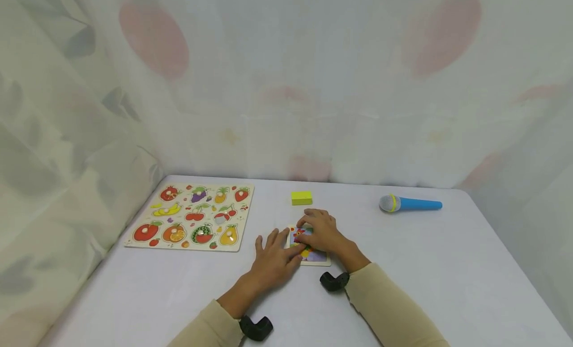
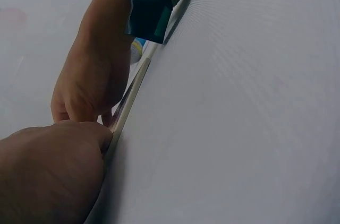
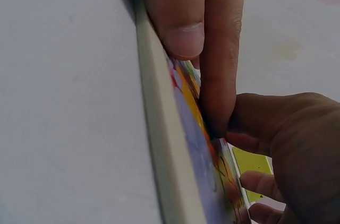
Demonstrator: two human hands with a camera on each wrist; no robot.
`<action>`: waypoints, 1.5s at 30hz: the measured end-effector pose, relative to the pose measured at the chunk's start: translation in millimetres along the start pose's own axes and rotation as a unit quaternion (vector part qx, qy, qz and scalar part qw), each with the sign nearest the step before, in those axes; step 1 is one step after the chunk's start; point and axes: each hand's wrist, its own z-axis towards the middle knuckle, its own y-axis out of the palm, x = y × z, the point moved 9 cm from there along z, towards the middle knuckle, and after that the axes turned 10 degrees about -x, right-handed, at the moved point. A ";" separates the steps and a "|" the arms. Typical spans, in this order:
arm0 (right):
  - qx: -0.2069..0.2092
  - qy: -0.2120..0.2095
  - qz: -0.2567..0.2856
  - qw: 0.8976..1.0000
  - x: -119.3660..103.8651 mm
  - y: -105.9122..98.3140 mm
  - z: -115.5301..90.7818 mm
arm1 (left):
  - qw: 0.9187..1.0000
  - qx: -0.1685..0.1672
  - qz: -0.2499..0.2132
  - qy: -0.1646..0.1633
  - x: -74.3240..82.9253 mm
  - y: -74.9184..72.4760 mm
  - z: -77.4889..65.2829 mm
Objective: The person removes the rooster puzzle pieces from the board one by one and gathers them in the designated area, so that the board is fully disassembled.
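Observation:
A small, colourful picture board [image 1: 319,258] with a pale frame lies flat on the table between the two hands. My left hand [image 1: 275,262] rests at the board's left edge, fingers spread, with index finger and thumb reaching over the picture. From the far side my right hand [image 1: 323,231] leans over the board, its thumb touching the picture next to the left index fingertip. In the right wrist view, straight left fingers [image 3: 220,75] press on the board's surface [image 3: 194,139], and the right hand's fingers extend past its far edge. The hands cover part of the picture.
A yellow block [image 1: 302,198] stands behind the board. To the left lies a fruit puzzle board [image 1: 185,227] with knobbed pieces. A blue toy microphone [image 1: 418,204] lies at the back right. Fruit-printed curtains [image 1: 286,128] hang behind and beside the white table [image 1: 425,257].

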 end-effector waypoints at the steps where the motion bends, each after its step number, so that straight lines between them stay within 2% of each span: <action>1: -0.004 0.003 -0.001 1.000 0.4 0.3 0.5 | 1.000 -0.001 0.000 0.000 0.1 0.3 0.1; 9: -0.019 0.009 -0.006 1.000 -2.0 0.2 1.3 | 1.000 -0.002 0.007 0.001 1.5 -2.5 -0.1; 18: -0.006 0.004 -0.015 1.000 -4.1 -1.4 -0.1 | 1.000 -0.007 0.005 -0.002 3.0 -3.7 0.5; 23: -0.005 0.005 -0.006 1.000 -2.6 0.0 1.7 | 1.000 -0.012 0.002 -0.005 2.1 -2.7 0.2; 29: 0.023 -0.024 0.018 0.999 -4.6 -3.2 -1.0 | 1.000 -0.014 0.004 -0.007 1.7 -2.9 0.7; 34: 0.018 -0.026 0.046 0.998 -4.0 -1.6 -2.5 | 1.000 -0.009 0.009 -0.004 1.2 -3.1 0.2; 39: 0.013 -0.047 0.022 0.999 -7.5 -0.1 -2.8 | 1.000 -0.008 0.008 -0.004 1.6 -3.6 -0.2; 45: 0.037 -0.064 -0.002 0.997 -8.8 -1.6 -3.1 | 1.000 -0.007 0.004 -0.004 1.4 -3.1 0.5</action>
